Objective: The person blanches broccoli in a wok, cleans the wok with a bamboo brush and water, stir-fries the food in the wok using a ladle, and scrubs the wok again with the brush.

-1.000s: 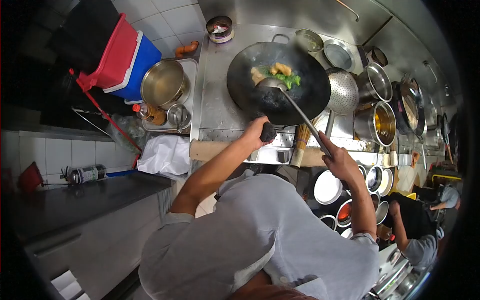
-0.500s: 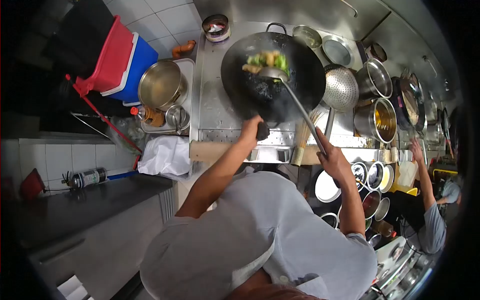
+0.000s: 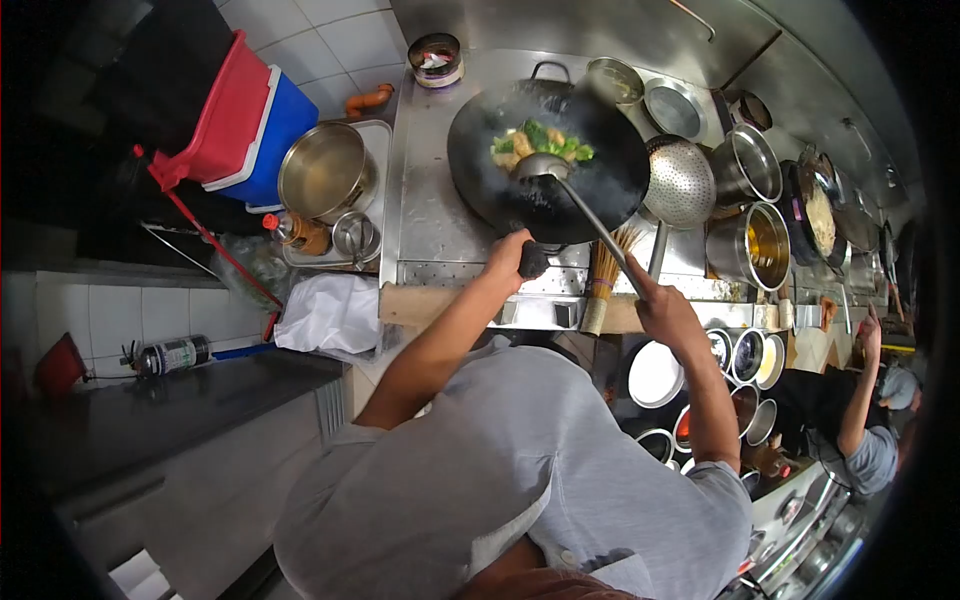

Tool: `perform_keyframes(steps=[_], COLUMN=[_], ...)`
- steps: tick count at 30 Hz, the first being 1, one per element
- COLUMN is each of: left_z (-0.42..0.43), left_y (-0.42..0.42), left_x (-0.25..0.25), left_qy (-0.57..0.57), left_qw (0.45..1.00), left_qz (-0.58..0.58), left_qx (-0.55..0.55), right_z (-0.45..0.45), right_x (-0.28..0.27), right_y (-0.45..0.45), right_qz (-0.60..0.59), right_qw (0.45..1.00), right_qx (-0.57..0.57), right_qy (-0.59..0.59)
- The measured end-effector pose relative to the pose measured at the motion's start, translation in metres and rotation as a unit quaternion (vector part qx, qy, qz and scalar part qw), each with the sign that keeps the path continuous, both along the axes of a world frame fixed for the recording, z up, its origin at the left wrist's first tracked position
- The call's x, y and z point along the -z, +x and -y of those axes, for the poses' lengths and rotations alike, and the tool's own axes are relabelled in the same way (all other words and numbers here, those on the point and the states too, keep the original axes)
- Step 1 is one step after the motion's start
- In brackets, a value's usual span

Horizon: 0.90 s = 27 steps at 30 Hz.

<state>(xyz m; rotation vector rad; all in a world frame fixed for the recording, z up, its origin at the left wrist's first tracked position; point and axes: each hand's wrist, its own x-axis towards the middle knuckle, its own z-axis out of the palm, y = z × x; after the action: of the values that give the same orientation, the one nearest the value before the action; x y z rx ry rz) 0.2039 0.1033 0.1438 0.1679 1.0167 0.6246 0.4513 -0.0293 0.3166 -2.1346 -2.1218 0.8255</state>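
Observation:
A large black wok (image 3: 490, 190) sits on the steel stove, with steam over it. Green vegetables and light brown pieces (image 3: 540, 138) lie near its middle. My left hand (image 3: 512, 256) is closed on a dark cloth (image 3: 534, 262) at the wok's near edge; the grip beneath the cloth is hidden. In my right hand (image 3: 664, 312) is the long handle of a ladle (image 3: 543, 167), whose bowl rests against the food. A perforated strainer (image 3: 680, 183) lies just right of the wok, and a bamboo brush (image 3: 603, 285) is below it.
Metal pots (image 3: 748, 247) stand right of the strainer, one holding yellow liquid. Several bowls (image 3: 656, 374) are beside my right forearm. At left are a large pot (image 3: 325, 172), a bottle (image 3: 297, 233) and a white bag (image 3: 328, 310). Another person's arm (image 3: 862, 385) reaches up at far right.
The food has shifted and spread within the wok. The wok has moved slightly up, then down and back right, with my left hand. The other person's arm has risen and moved right.

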Motion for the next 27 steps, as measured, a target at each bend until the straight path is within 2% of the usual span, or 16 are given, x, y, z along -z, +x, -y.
perform_keyframes(steps=[1,3,5,6,7,8,9,12,19,22,25,27], left_z=[0.007,0.039,0.083,0.089,0.074,0.056,0.045,0.029,0.021,0.028,0.066,0.080], left_y=[-0.004,-0.004,-0.013,-0.016,-0.025,-0.039,-0.046,-0.038,-0.046,-0.048,-0.037,-0.036], left_x=[0.010,0.017,-0.025,-0.053,-0.054,-0.054,-0.053,-0.078,-0.110,-0.120,-0.111,-0.089], left_qy=[0.004,0.093,0.070,0.121,0.117,0.032,-0.052,-0.035,-0.011,0.038,0.325,0.343], left_qw=[1.000,0.993,0.991,0.987,0.987,0.998,0.999,0.999,1.000,0.999,0.938,0.918], left_qz=[-0.001,-0.063,-0.107,-0.069,-0.072,-0.036,0.004,0.011,-0.009,-0.001,-0.105,-0.185], left_qx=[0.001,-0.021,-0.049,-0.080,-0.083,-0.044,-0.006,0.002,0.014,0.032,-0.062,-0.077], right_z=[0.001,0.002,0.019,0.030,0.038,0.042,0.038,0.025,0.014,0.014,0.015,0.011], right_x=[0.006,0.003,-0.025,-0.024,-0.023,-0.031,-0.060,-0.069,-0.089,-0.083,-0.063,-0.045], right_y=[-0.004,-0.014,-0.015,-0.009,-0.009,-0.014,-0.030,-0.039,-0.041,-0.042,-0.052,-0.074], right_qz=[-0.001,0.036,0.009,-0.067,-0.146,-0.169,-0.208,-0.348,-0.390,-0.404,-0.407,-0.500], right_qw=[1.000,0.998,0.999,0.992,0.977,0.968,0.940,0.882,0.844,0.836,0.835,0.778], right_qx=[0.001,0.019,0.046,0.079,0.111,0.163,0.270,0.311,0.316,0.325,0.358,0.381], right_qy=[0.004,0.047,0.028,0.073,0.109,0.093,0.003,0.072,0.188,0.181,0.096,0.002])
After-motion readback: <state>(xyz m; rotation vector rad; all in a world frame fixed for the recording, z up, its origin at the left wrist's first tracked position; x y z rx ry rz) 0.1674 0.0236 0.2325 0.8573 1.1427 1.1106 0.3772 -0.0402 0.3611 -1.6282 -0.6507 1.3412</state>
